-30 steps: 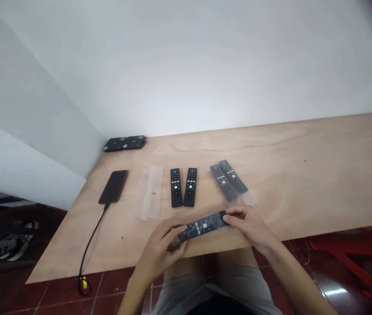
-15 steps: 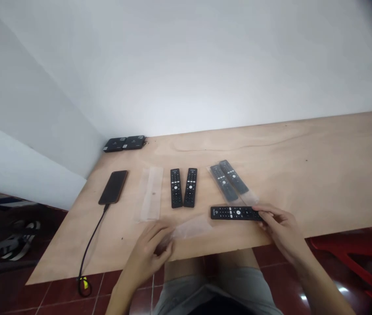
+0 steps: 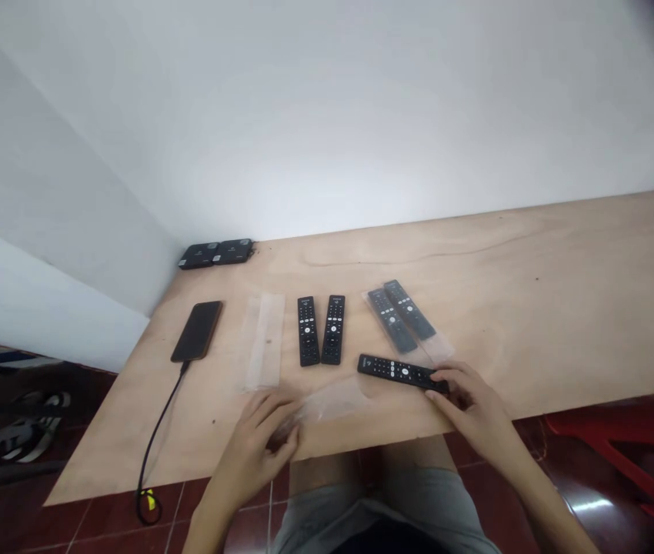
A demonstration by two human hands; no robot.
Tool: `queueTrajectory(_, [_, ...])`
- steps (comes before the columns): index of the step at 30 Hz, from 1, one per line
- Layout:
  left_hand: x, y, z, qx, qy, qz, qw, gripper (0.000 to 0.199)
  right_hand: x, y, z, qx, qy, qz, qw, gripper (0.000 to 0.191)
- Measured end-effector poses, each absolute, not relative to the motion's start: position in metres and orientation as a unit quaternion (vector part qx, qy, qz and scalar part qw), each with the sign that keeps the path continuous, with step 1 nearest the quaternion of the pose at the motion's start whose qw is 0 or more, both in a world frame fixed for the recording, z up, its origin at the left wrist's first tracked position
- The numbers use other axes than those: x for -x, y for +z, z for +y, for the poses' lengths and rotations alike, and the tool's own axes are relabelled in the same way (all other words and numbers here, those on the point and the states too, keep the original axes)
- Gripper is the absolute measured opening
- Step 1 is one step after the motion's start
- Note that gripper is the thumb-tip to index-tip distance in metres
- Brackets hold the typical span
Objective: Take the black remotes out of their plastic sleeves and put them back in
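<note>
My right hand grips the near end of a black remote between thumb and fingers, low over the table's front part. My left hand has its fingers closed on the end of a clear plastic sleeve that lies on the wood. Two bare black remotes, a left one and a right one, lie beyond, their lower ends nearly touching. To their right, two more remotes lie slanted inside clear sleeves. Flat sleeves rest left of the bare pair.
A phone with a black cable lies on the left of the wooden table. Two black boxes sit at the back left corner by the wall. A red stool stands below the right front edge.
The remote in my right hand has moved left and turned, its far end now tilted toward the back. My left hand has hardly moved.
</note>
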State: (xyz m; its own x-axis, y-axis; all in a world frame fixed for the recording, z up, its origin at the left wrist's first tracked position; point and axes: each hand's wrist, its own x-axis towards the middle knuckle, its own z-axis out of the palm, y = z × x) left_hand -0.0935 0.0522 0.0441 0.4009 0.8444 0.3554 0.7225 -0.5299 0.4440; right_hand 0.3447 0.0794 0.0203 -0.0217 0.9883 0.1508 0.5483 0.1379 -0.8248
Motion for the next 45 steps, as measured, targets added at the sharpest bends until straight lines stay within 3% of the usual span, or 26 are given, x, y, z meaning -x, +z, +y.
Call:
queueTrajectory(10, [0.096, 0.048, 0.045, -0.837, 0.277, 0.465, 0.079, 0.052, -0.283, 0.020, 0.070, 0.583, 0.141, -0.722, 0.344, 0.038])
queueTrajectory(14, [0.094, 0.049, 0.045, -0.832, 0.284, 0.468, 0.085, 0.047, -0.259, 0.016, 0.069, 0.572, 0.098, -0.752, 0.312, 0.045])
queueTrajectory(22, [0.091, 0.048, 0.046, -0.838, 0.272, 0.466, 0.083, 0.043, -0.235, 0.011, 0.110, 0.545, 0.042, -0.781, 0.302, 0.040])
queueTrajectory(31, [0.087, 0.046, 0.044, -0.841, 0.264, 0.467, 0.073, 0.040, -0.218, 0.024, 0.156, 0.524, 0.029, -0.800, 0.292, 0.039])
queueTrajectory(38, [0.089, 0.049, 0.045, -0.840, 0.252, 0.472, 0.089, 0.036, -0.209, 0.029, 0.144, 0.416, 0.019, -0.878, 0.234, 0.037])
queueTrajectory(45, [0.091, 0.050, 0.045, -0.842, 0.244, 0.469, 0.106, 0.030, -0.201, 0.029, 0.153, 0.420, 0.044, -0.865, 0.270, 0.026])
